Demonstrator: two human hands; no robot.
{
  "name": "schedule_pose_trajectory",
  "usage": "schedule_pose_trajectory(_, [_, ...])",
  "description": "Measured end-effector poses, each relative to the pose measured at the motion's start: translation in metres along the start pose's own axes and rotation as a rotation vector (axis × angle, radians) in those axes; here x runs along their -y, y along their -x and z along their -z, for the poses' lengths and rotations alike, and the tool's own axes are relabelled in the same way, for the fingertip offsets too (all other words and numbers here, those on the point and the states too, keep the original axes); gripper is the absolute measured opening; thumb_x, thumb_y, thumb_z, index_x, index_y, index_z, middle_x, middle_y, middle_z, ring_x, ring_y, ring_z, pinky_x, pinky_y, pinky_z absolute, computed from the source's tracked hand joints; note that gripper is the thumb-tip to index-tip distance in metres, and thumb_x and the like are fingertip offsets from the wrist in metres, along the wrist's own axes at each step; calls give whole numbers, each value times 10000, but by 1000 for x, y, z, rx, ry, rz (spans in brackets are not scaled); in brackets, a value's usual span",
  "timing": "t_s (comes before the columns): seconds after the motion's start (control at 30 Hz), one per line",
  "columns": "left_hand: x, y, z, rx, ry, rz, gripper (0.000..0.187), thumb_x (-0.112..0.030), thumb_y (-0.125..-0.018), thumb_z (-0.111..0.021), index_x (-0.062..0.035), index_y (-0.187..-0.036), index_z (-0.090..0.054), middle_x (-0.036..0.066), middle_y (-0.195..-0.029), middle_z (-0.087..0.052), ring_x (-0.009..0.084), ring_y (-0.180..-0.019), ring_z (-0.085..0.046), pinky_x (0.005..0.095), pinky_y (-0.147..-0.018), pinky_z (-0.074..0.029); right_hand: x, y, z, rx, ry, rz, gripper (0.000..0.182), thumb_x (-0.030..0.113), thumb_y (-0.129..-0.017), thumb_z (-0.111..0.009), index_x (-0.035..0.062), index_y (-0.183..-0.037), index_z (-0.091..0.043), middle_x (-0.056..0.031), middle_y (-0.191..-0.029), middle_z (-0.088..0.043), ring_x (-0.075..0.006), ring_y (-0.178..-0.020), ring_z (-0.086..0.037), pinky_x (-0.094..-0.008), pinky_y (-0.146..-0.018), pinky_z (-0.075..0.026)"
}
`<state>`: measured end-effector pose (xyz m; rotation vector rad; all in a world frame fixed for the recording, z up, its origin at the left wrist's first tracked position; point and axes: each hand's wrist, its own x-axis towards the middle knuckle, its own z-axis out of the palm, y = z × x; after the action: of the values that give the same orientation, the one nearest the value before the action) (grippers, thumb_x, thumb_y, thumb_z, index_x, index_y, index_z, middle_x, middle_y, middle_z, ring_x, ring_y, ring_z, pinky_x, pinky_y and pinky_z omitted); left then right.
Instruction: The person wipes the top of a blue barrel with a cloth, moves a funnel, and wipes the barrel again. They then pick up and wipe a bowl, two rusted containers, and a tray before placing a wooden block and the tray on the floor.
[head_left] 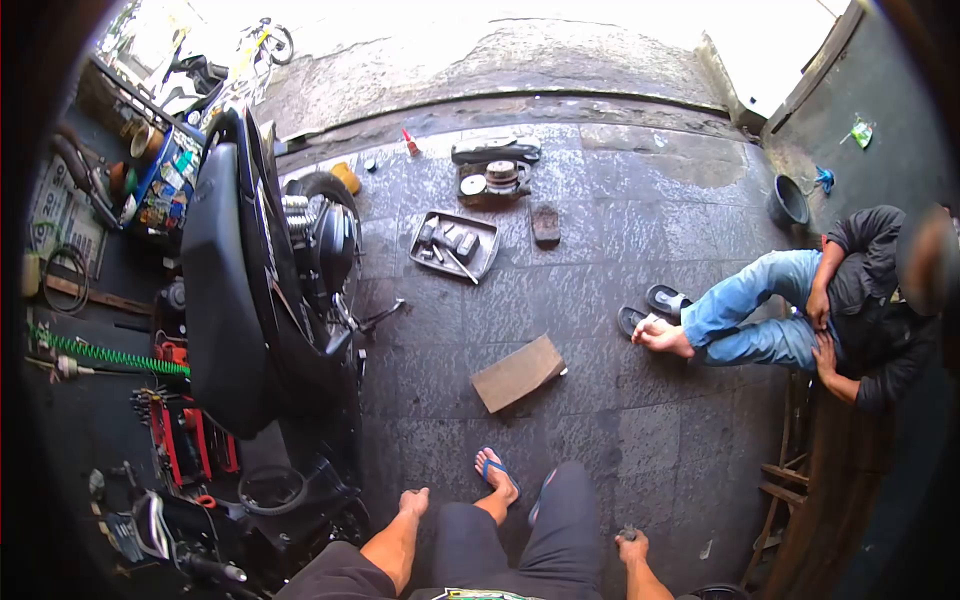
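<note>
My left hand is above the floor beside my left knee, its fingers curled closed, with nothing seen in them. Low on the right, my right hand is closed around a small dark grey object, too small to name. Ahead of my feet a brown wooden board or box lies at a slant on the tiles, apart from both hands. Farther off, a metal tray holds several metal parts and a rod-like tool. Behind it sits a dark engine-like part with round pieces on it.
A motorcycle stands along the left, near red tool holders and a green coiled hose. On the right a person sits with bare feet by black sandals. A dark bucket is by the wall.
</note>
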<state>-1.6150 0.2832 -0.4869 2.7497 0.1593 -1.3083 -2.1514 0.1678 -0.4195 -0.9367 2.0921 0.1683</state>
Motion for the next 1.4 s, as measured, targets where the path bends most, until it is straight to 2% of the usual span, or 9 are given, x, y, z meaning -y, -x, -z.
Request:
schedule_pose_trajectory(0.17, [-84, -14, 83, -10, 21, -73, 418, -318, -831, -634, 31, -1056, -678, 235, -1093, -664, 341, -1099, -613, 403, -967, -448, 80, -17, 9, -93, -175, -34, 440, 183, -678, -791, -6, -1052, -657, -189, -1018, -684, -321, -965, -654, -388, -869, -485])
schedule_pose_trajectory(0.37, [-309, 26, 119, -68, 183, -235, 383, -304, -882, -597, 33, -1051, -662, 121, -759, -674, 171, -606, -630, 313, -556, -501, 191, -122, 41, -15, -313, -71, 360, 52, -719, -757, 0, -1057, -643, -75, -899, -665, -187, -790, -625, -343, -724, -503])
schedule_pose_trajectory(0.57, [-548, 120, 86, 128, 230, -414, 441, -244, -912, -594, 58, -1228, -534, 113, -856, -653, 154, -662, -612, 281, -579, -506, 449, -221, 188, 142, -694, 108, 91, 74, -838, -612, 77, -913, -560, -21, -662, -550, -114, -481, -498, -265, -416, -389])
schedule_pose_trajectory(0.7, [-628, 128, 70, 232, 363, -452, 446, -254, -911, -612, 57, -1220, -529, 121, -854, -633, 157, -681, -602, 288, -564, -504, 560, -281, 264, 59, -691, 376, 219, 93, -866, -596, 34, -1077, -583, -36, -789, -589, -118, -633, -545, -265, -518, -447])
schedule_pose_trajectory(0.8, [-668, 132, 65, 255, 350, -401, 429, -260, -911, -609, 28, -1213, -513, 63, -653, -560, 139, -484, -515, 284, -406, -411, 649, -292, 329, -45, -699, 310, 213, 130, -857, -644, 18, -1035, -611, -59, -860, -628, -142, -710, -582, -292, -561, -485])
schedule_pose_trajectory(1.03, [-759, 133, 47, 226, 266, 1, 332, -278, -907, -525, -1, -1091, -510, 144, -740, -582, 242, -543, -565, 368, -438, -435, 744, -399, 394, 56, -1076, 80, 106, 141, -870, -562, 60, -937, -557, -66, -745, -572, -174, -614, -580, -321, -462, -500])
schedule_pose_trajectory(1.17, [-957, 74, 21, 406, 204, -75, 305, -288, -908, -529, -6, -1024, -520, 144, -744, -588, 241, -499, -544, 372, -427, -432, 791, -497, 430, 8, -1291, -47, 178, 147, -822, -519, 41, -962, -539, -93, -732, -561, -203, -572, -577, -317, -434, -494])
schedule_pose_trajectory(1.23, [-976, 84, 21, 504, 156, -3, 294, -295, -908, -532, -10, -980, -527, 145, -746, -591, 241, -470, -530, 375, -419, -429, 798, -510, 447, -19, -1007, -136, 287, 140, -822, -523, 3, -1072, -548, -106, -750, -580, -195, -559, -581, -311, -419, -483])
schedule_pose_trajectory(1.4, [-1268, 209, 8, 268, 161, -643, 316, -279, -957, -522, -8, -1116, -547, 96, -793, -629, 144, -552, -568, 275, -464, -445, 860, -593, 515, -95, -1064, -207, 479, 94, -830, -545, -23, -1291, -488, -113, -744, -593, -178, -485, -556, -301, -391, -456])
